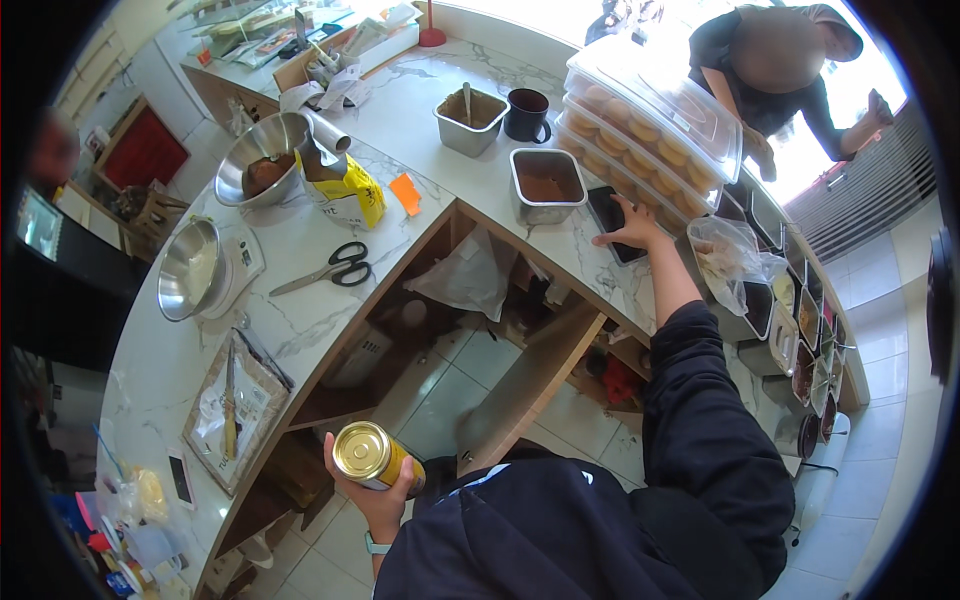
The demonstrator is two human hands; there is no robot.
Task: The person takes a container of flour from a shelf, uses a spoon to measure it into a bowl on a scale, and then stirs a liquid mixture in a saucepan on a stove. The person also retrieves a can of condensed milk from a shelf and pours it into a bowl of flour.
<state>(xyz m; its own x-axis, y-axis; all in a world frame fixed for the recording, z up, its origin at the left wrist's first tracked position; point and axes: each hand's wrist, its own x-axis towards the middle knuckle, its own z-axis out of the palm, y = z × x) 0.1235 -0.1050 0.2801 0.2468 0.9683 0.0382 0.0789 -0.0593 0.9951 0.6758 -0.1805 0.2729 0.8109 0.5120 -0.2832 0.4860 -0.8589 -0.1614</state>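
My left hand [376, 500] is wrapped round a gold can [364, 452] with a shiny lid, held low in front of my body, off the counter's front edge. On the counter to the right lies a black smartphone [604, 208]. My right hand [640, 225] reaches over it, the thumb at its left edge and the fingers across its right side. Beside the phone stands a square metal tin of brown powder [548, 187]. Stacked clear plastic boxes of round pastries [640, 130] rise just behind my right hand.
An open cabinet door [535, 390] juts out below the counter. Scissors [330, 270], a yellow bag [350, 195], a metal bowl [262, 160] and a scale [238, 255] with another bowl sit left. A dark mug [526, 115] stands behind. Another person [770, 80] is across the counter.
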